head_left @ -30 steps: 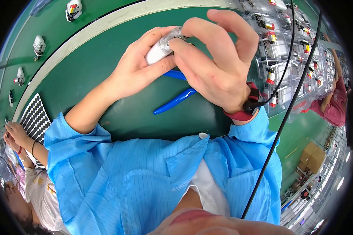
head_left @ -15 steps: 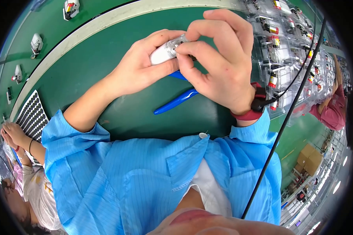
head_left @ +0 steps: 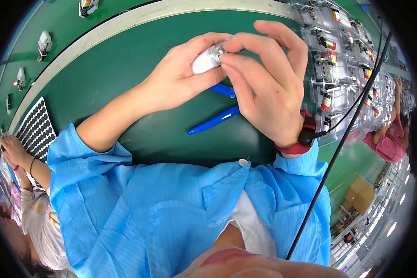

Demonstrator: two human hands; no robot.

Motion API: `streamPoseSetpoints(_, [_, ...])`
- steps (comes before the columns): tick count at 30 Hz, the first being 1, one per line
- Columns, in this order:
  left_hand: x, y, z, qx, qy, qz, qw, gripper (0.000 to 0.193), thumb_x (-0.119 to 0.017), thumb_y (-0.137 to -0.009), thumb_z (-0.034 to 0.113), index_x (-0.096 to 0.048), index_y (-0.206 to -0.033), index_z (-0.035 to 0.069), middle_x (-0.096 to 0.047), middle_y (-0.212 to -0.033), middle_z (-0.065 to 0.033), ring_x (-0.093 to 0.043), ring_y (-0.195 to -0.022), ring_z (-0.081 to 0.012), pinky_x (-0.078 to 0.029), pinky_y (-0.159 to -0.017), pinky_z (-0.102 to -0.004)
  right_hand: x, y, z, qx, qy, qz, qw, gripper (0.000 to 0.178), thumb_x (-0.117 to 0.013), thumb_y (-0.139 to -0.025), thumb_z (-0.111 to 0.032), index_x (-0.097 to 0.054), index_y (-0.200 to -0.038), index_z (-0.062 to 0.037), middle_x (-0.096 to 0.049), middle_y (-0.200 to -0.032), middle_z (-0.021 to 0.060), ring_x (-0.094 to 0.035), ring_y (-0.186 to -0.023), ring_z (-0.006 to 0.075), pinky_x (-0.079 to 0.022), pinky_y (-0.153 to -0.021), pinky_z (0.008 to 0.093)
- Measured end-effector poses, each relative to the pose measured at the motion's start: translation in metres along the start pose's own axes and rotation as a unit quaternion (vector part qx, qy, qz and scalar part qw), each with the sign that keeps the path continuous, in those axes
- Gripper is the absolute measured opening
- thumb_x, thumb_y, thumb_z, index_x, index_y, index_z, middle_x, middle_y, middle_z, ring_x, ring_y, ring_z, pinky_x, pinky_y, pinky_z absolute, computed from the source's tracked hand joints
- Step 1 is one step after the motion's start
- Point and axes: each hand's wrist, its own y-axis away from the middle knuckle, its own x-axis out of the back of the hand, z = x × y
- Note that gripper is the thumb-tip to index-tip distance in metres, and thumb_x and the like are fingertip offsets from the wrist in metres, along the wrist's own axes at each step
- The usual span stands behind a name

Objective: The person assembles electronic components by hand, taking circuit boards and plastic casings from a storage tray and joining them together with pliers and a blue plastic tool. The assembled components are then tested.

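A small white plastic device point(head_left: 202, 64) with a clear, see-through end is held over the green table, and my left hand point(head_left: 173, 69) is closed around it. At its clear end, the thumb and index finger of my right hand point(head_left: 275, 85) are pinched together; the other fingers are raised and bent. Whether a tiny part sits between those fingertips is hidden. Beneath my hands on the table lies a tool with two blue handles point(head_left: 213, 121), its head covered by my right hand.
Clear plastic trays point(head_left: 326, 69) with several white, red and yellow assemblies are stacked at the right. Beyond a pale rail point(head_left: 120, 25), more white units point(head_left: 45, 44) lie along a green strip. A sheet of black round stickers point(head_left: 34, 127) sits at left, beside a co-worker's hands point(head_left: 15, 150).
Both my hands, with the white device, have shifted slightly right in the picture. My right hand's raised fingers have dropped a little, and the pinch stays at the clear end.
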Motion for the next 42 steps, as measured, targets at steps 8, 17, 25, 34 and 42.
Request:
streamPoseSetpoints(8, [-0.007, -0.002, 0.006, -0.009, -0.065, 0.026, 0.998, 0.048, -0.064, -0.085, 0.015, -0.047, -0.129, 0.001, -0.061, -0.111, -0.0118, -0.06, -0.1, -0.0222, -0.049, -0.085, -0.0324, -0.012, 0.012, 0.013, 0.033, 0.021, 0.021, 0.999, 0.021, -0.071, -0.065, 0.004, -0.068, -0.084, -0.0043, -0.064, -0.098, 0.002, -0.053, -0.107, 0.0295, -0.047, -0.083, 0.033])
streamPoseSetpoints(17, [-0.007, 0.001, 0.004, 0.022, -0.008, 0.036, 0.999, 0.048, -0.063, -0.085, 0.015, -0.046, -0.129, 0.001, -0.062, -0.106, -0.0088, -0.06, -0.094, -0.0146, -0.049, -0.081, -0.0285, -0.008, 0.007, 0.016, -0.053, -0.03, 0.007, 0.998, 0.019, -0.077, -0.065, -0.008, -0.071, -0.083, -0.0113, -0.063, -0.099, 0.0011, -0.051, -0.111, 0.0282, -0.041, -0.093, 0.0366])
streamPoseSetpoints(25, [-0.006, 0.003, 0.005, 0.023, -0.022, 0.037, 0.999, 0.046, -0.062, -0.086, 0.016, -0.047, -0.127, 0.002, -0.062, -0.102, -0.0102, -0.061, -0.091, -0.0171, -0.05, -0.078, -0.0299, -0.008, 0.007, 0.015, -0.03, 0.02, -0.005, 0.999, 0.022, -0.077, -0.065, -0.008, -0.072, -0.085, -0.014, -0.062, -0.104, 0.0004, -0.049, -0.112, 0.0292, -0.041, -0.092, 0.0375])
streamPoseSetpoints(34, [-0.009, 0.003, 0.003, -0.018, -0.1, 0.034, 0.994, 0.048, -0.063, -0.083, 0.014, -0.047, -0.128, 0.003, -0.062, -0.108, -0.0151, -0.064, -0.095, -0.0276, -0.051, -0.079, -0.035, 0.007, -0.006, 0.003, 0.028, 0.062, -0.013, 0.998, 0.022, -0.073, -0.063, -0.003, -0.068, -0.083, -0.0117, -0.063, -0.103, 0.0007, -0.05, -0.111, 0.0306, -0.041, -0.089, 0.0366])
streamPoseSetpoints(42, [-0.011, 0.003, 0.007, 0.002, -0.078, 0.029, 0.997, 0.048, -0.062, -0.083, 0.011, -0.046, -0.128, 0.002, -0.06, -0.11, -0.0168, -0.063, -0.097, -0.0296, -0.051, -0.081, -0.0358, 0.007, -0.007, 0.0, 0.014, 0.014, -0.022, 1.0, 0.024, -0.071, -0.063, 0.0, -0.066, -0.083, -0.0104, -0.062, -0.102, 0.001, -0.05, -0.109, 0.0304, -0.042, -0.087, 0.0353])
